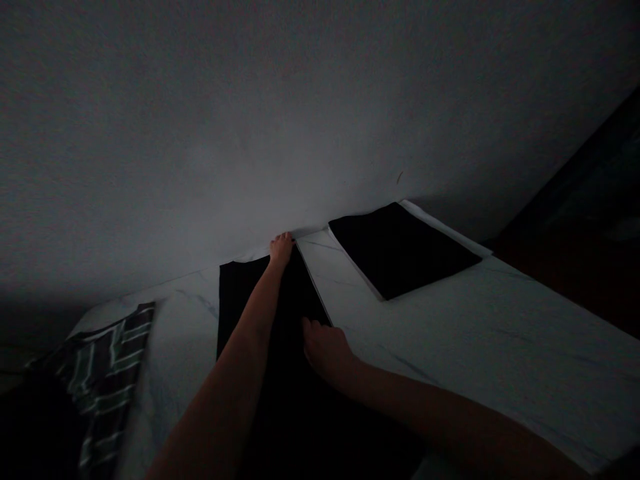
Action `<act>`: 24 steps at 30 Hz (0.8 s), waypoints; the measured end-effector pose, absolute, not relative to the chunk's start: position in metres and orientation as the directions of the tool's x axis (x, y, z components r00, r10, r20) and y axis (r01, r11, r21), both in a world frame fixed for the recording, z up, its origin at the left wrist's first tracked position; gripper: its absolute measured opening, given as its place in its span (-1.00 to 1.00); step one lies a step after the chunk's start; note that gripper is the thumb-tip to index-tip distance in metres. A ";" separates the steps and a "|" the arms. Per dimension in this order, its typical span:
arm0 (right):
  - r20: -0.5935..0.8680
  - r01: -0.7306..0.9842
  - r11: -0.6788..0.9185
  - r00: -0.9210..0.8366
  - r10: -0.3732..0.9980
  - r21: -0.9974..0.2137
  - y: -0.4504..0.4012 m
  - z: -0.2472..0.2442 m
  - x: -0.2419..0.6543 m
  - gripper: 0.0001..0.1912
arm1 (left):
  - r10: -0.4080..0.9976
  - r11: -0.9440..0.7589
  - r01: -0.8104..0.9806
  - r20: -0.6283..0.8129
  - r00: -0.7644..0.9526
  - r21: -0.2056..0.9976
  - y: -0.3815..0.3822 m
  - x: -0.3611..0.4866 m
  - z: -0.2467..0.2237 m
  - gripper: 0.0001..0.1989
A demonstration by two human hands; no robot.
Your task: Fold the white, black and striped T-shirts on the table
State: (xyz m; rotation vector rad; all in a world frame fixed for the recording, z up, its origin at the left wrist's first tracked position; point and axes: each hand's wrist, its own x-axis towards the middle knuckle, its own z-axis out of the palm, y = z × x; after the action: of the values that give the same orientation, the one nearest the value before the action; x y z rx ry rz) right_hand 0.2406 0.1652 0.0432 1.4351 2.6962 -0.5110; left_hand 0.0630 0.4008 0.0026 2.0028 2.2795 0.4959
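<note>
A long piece of black cloth (280,413), perhaps a garment, lies flat on the white, grey-veined table (500,353), running from the wall toward me. At its far right corner, by the wall, my left hand (283,248) has its fingers closed on the edge. My right hand (327,350) is nearer to me at the cloth's right side, fingers curled in and pressed against it. Dim light hides the folds and how much cloth is between the fingers.
A folded black cloth (400,250) with white beneath it lies at the right, against the wall (250,133). Striped dark fabric (113,380) hangs over the table's left side. Past the table's right edge is a dark area.
</note>
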 end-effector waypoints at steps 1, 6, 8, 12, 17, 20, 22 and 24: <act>-0.180 0.805 0.525 -0.580 0.795 -0.277 0.163 0.043 0.244 -0.57 | 0.976 0.096 0.962 0.163 -0.141 0.257 0.398 0.066 0.006 -0.74; -0.204 0.789 0.508 -0.591 0.780 -0.345 0.145 0.044 0.274 -0.42 | 0.985 0.013 0.985 0.168 -0.042 0.173 0.366 0.084 0.029 -0.68; -0.231 0.799 0.484 -0.578 0.783 -0.358 0.134 0.047 0.292 -0.43 | 0.983 -0.103 0.985 0.168 0.079 0.141 0.338 0.091 0.038 -0.72; -0.264 0.839 0.418 -0.515 0.815 -0.348 0.108 0.048 0.334 -0.56 | 0.903 -0.430 0.889 0.092 0.421 0.156 0.246 0.104 0.053 -0.85; -0.236 0.875 0.309 -0.412 0.880 -0.372 0.073 0.036 0.374 -0.71 | 0.823 -0.557 0.798 0.026 0.568 0.230 0.111 0.119 0.046 -0.84; -0.078 0.817 0.316 -0.400 0.913 -0.482 0.054 0.025 0.382 -0.79 | 0.789 -0.606 0.757 0.062 0.611 0.246 0.052 0.135 0.027 -0.69; 0.061 0.741 0.406 -0.445 0.893 -0.535 0.042 0.019 0.380 -0.76 | 0.750 -0.654 0.722 0.069 0.658 0.227 0.026 0.147 0.014 -0.62; 0.168 0.661 0.518 -0.519 0.838 -0.543 0.031 0.016 0.375 -0.72 | 0.715 -0.691 0.695 0.045 0.698 0.200 0.010 0.159 0.003 -0.59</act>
State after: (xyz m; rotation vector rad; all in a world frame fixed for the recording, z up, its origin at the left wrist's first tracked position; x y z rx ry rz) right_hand 0.3747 0.0311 0.0156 1.6153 3.0833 -0.7692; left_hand 0.1589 0.0102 0.0031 2.7376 1.1458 0.1787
